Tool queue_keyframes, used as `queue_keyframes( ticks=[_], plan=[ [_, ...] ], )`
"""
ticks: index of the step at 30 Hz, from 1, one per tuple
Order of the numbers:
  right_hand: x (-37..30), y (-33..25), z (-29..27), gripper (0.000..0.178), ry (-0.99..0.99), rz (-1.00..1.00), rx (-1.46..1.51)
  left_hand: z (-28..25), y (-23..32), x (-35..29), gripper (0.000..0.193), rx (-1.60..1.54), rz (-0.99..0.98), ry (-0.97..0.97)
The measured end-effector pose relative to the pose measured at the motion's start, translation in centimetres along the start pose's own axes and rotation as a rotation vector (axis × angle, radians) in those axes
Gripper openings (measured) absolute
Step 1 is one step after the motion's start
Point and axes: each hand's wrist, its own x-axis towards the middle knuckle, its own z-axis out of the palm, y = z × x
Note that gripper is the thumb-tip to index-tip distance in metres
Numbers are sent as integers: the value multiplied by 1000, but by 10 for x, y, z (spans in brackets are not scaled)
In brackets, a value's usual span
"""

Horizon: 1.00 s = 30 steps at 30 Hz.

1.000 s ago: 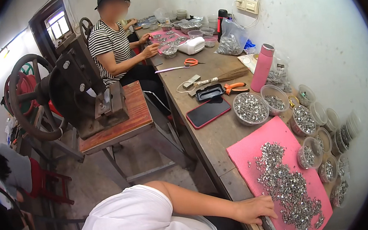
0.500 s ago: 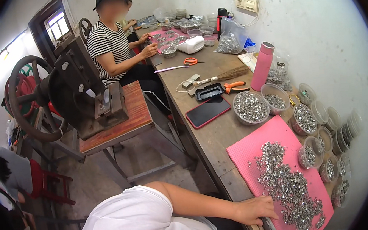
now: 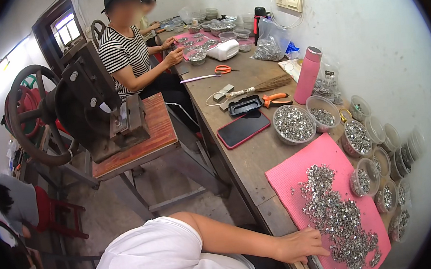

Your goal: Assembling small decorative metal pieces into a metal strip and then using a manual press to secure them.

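Note:
My left hand (image 3: pixel 301 245) rests palm down at the near left edge of a pink textured mat (image 3: pixel 292 171). Its fingers are bent and drawn together, the tips touching the mat beside a loose pile of small shiny metal pieces (image 3: pixel 336 216). Whether a piece is between the fingertips is hidden. The left arm (image 3: pixel 229 239) reaches across from a white sleeve. My right hand is out of view. At the pile's right side, a clear plastic cup (image 3: pixel 364 177) of metal pieces leans on the mat.
Tubs of metal pieces (image 3: pixel 294 124) line the wall side. Beyond the mat lie a phone (image 3: pixel 244 129), orange-handled pliers (image 3: pixel 276 100), a black tray (image 3: pixel 245 106), a brush (image 3: pixel 257 89) and a pink bottle (image 3: pixel 308 75). A hand press (image 3: pixel 84 102) stands left; a striped-shirted co-worker (image 3: pixel 128 55) sits farther along.
My left hand has shifted very slightly right, its lower fingertip closer to the pile. The striped-shirted co-worker has leaned a little to the left.

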Motion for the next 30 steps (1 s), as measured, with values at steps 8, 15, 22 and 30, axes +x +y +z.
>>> queue_keyframes(
  ticks=[8,15,22,30],
  plan=[
    [4,-4,-1,39,9,4,3,3,-1,-2,87,69,44,-5],
    [8,-6,-3,38,6,-43,5,-2,2,-1,90,21,-7,-3],
    [7,-7,-3,39,-22,-31,-14,-6,4,-2,86,70,24,12],
    [8,-6,-1,39,6,-50,0,-5,3,-4,85,47,12,119]
  ],
)
